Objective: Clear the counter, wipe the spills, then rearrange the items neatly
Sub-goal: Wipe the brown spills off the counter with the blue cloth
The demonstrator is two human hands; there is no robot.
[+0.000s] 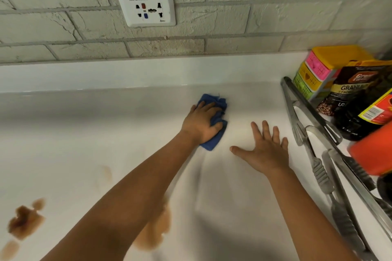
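Across the whole lower view runs the white counter (89, 133), backed by a pale brick wall (233, 17) that carries a white socket plate (146, 8). On the counter's near left lies a dark brown spill (24, 221) with smaller blots around it, and a paler brown smear (158, 231) shows partly under the left forearm.

At the right edge stand the gathered items: a dark coffee bag (352, 89), a stack of coloured boxes (318, 70) behind it, a dark bottle with a red and yellow label (369, 116), and a blurred orange thing (373, 150) nearest the camera. Metal tongs (307, 133) lie beside them, their long axis running from the far wall toward the near right corner.

Mid-counter, the left hand (201, 125) presses down on a bunched blue cloth (214, 121), fingers curled over it and gripping it. The cloth sticks out beyond the fingertips on the far side and past the heel of the hand on the near side, so its long axis runs roughly away from the person, tilted a little left at the far end.

Just right of it, apart from the cloth, the right hand (265, 148) rests flat on the counter, fingers straight and spread, pointing at the wall, holding nothing.
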